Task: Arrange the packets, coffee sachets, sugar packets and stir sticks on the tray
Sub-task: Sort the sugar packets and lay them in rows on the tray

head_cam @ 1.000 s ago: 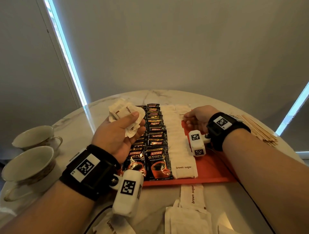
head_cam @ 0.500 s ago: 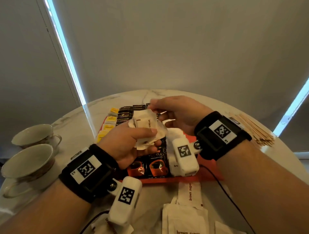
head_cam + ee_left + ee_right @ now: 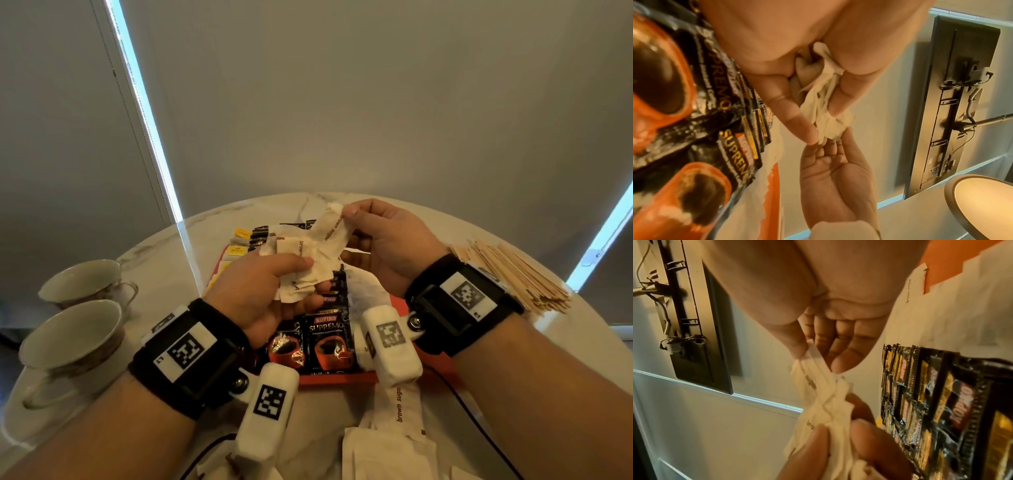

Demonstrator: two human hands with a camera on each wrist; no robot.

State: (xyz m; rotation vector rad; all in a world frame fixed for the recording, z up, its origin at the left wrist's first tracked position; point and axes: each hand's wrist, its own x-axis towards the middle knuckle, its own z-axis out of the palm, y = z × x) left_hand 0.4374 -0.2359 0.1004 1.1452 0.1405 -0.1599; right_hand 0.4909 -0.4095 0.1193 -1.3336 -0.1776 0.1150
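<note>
My left hand (image 3: 274, 284) grips a bunch of white brown sugar packets (image 3: 301, 270) above the orange tray (image 3: 342, 378). My right hand (image 3: 356, 219) pinches the top end of one sugar packet (image 3: 334, 229) between thumb and forefinger, lifting it out of the bunch. In the right wrist view that sugar packet (image 3: 813, 363) stretches from the pinch down to the left fingers (image 3: 813, 443). In the left wrist view the bunch (image 3: 826, 104) sits between thumb and fingers. Black coffee sachets (image 3: 329, 339) and a column of sugar packets (image 3: 368, 291) lie in rows on the tray. Wooden stir sticks (image 3: 513, 274) are piled on the table at right.
Two teacups (image 3: 75, 339) stand at the table's left edge. Yellow packets (image 3: 239, 241) lie at the tray's far left. More brown sugar packets (image 3: 400, 411) lie loose on the marble table (image 3: 164, 263) in front of the tray. A black cable (image 3: 479, 421) runs along the near right.
My right hand left the tray's right side, came up to the bunch and took hold of one packet's end. My left hand with the bunch shifted right, over the tray.
</note>
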